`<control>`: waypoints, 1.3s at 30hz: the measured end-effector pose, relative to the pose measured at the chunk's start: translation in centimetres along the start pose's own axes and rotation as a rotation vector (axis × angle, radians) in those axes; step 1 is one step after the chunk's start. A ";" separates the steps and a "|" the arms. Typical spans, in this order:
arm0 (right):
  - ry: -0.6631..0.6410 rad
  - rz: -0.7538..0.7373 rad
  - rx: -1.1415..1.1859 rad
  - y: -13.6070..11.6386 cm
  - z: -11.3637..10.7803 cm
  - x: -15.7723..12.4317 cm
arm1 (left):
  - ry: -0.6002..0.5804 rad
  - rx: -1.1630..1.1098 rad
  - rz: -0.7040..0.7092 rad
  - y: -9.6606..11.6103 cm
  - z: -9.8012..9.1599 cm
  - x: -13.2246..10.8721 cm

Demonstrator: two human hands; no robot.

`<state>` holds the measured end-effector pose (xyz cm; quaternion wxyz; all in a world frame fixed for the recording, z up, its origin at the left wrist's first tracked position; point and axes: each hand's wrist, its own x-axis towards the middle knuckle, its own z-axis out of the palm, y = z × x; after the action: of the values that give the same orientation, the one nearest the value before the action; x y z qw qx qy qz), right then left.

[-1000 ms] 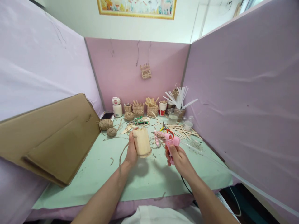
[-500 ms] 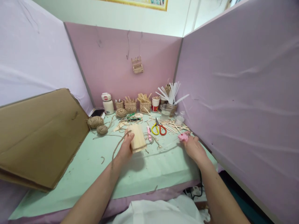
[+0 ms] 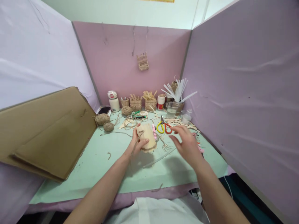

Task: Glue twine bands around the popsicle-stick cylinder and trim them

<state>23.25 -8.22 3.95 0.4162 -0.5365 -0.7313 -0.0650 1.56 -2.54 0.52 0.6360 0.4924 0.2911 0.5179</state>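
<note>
My left hand [image 3: 137, 141] is closed around a pale wooden cup-like piece [image 3: 147, 133], with a band of twine along its lower edge. A loose length of twine [image 3: 135, 146] hangs from the piece over my left hand. My right hand [image 3: 185, 143] is empty above the table, its thumb and fingers apart, close to the red handle of the scissors [image 3: 164, 126]. Partly hidden behind my right hand lies a pink glue gun [image 3: 201, 149]. A long translucent strip [image 3: 158, 159] lies between my hands. Beside the wooden piece is a pink cutter [image 3: 154, 132].
Balls of twine [image 3: 102, 119] lie at the left, near a leaning cardboard sheet [image 3: 53, 133]. Along the back stand a white bottle [image 3: 114, 102], baskets of wooden sticks [image 3: 150, 103], a paper cup [image 3: 161, 102] and a clear cup [image 3: 172, 109]. A small wooden box [image 3: 143, 64] hangs behind.
My right hand has let go of the pink glue gun at the right and moved left, towards the wooden piece. My left hand still holds that piece, its thumb now lower across it.
</note>
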 end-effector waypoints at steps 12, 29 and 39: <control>-0.042 -0.229 0.251 -4.9 4.6 0.8 | 0.058 0.263 0.184 0.2 0.6 -0.4; 0.193 0.745 1.399 -3.6 5.0 1.9 | -0.074 0.187 0.050 -0.1 0.0 -0.2; 0.240 0.775 1.540 -3.5 5.0 2.5 | -0.134 0.098 0.033 0.1 0.2 -0.1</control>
<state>17.44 -5.15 3.67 0.7303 -0.3063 -0.2888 0.5381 1.68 -2.72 0.71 0.6205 0.5614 0.2646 0.4794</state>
